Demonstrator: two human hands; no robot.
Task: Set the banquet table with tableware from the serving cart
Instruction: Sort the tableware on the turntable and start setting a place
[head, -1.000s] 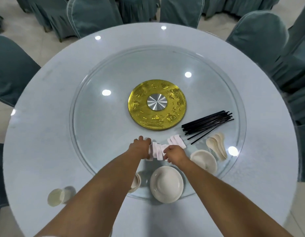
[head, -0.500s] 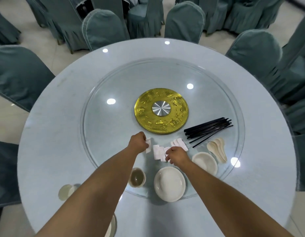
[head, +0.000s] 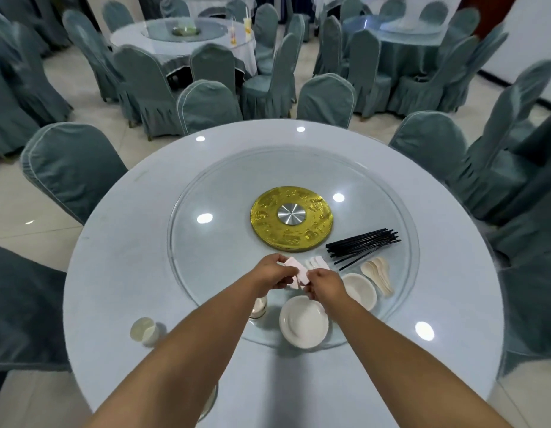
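Fingers of left hand (head: 269, 271) and right hand (head: 323, 285) clamp one stack of white rests (head: 299, 271).

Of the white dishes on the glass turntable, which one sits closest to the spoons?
The smaller bowl, right of the right hand; it lies just beside the spoons, while the wider plate sits nearer the table edge.

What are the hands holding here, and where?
Both the left hand and right hand grip a stack of white pieces, one at each end.
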